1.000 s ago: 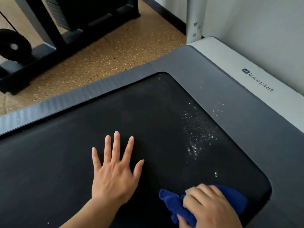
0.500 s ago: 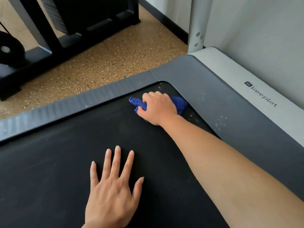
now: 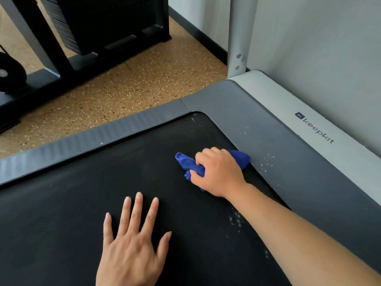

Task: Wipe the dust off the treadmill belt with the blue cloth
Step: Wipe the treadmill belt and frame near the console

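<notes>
The black treadmill belt (image 3: 82, 213) fills the lower half of the view. My right hand (image 3: 218, 172) grips the bunched blue cloth (image 3: 187, 164) and presses it on the belt near the belt's right edge. My left hand (image 3: 132, 248) lies flat on the belt with fingers spread, nearer to me and left of the cloth. Faint white dust specks (image 3: 235, 219) show on the belt just left of my right forearm, and a few more sit near the belt's far corner (image 3: 193, 120).
The grey treadmill frame (image 3: 257, 120) borders the belt, with white specks (image 3: 268, 162) on its right side rail and a light "keepkit" cover (image 3: 315, 129) beyond. A white post (image 3: 239, 38) and wall stand behind. Black gym equipment (image 3: 92, 27) stands on the speckled floor at the far left.
My right hand first swept the cloth from the near right of the belt up to its far corner, then drew it back toward me along the right edge. The big dust patch is mostly gone.
</notes>
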Demonstrator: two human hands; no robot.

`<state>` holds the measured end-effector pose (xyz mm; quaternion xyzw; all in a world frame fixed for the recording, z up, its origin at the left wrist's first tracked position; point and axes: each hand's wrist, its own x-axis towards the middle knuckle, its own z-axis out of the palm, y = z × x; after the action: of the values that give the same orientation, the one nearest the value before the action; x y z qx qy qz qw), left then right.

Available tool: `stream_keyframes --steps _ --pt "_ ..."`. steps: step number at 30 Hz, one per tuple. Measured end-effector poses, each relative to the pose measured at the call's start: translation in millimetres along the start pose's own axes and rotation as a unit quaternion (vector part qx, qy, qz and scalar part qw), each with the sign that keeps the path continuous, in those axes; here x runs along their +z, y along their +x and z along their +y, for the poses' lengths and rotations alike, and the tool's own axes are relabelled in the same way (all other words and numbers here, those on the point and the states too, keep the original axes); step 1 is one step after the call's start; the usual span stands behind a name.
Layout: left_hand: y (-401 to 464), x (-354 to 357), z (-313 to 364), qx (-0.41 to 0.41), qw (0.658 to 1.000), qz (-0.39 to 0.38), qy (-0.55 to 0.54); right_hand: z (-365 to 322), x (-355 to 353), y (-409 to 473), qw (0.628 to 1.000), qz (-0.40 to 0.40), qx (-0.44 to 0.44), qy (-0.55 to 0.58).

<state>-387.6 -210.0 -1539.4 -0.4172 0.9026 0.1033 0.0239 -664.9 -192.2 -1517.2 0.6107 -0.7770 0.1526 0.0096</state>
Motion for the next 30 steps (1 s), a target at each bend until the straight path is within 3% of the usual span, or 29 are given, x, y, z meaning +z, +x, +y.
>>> stream_keyframes --steps 7,11,16,21,30 --pt "-2.8 -5.9 10.8 -0.049 0.997 -0.047 0.019 15.9 -40.0 -186.8 0.999 0.025 -0.030 0.002" --pt "8.6 -15.7 40.5 -0.159 0.983 -0.071 -0.051 18.4 -42.7 -206.4 0.999 0.035 -0.026 0.008" --pt "13.7 -8.5 48.7 -0.163 0.984 -0.055 -0.036 18.9 -41.1 -200.6 0.999 0.037 -0.030 0.002" --pt "13.8 5.1 46.9 -0.161 0.986 0.010 -0.046 14.4 -31.5 -158.2 0.998 0.044 -0.049 -0.006" --pt "21.6 17.0 40.0 -0.134 0.991 0.017 -0.004 10.3 16.1 58.0 0.999 0.012 -0.007 -0.036"
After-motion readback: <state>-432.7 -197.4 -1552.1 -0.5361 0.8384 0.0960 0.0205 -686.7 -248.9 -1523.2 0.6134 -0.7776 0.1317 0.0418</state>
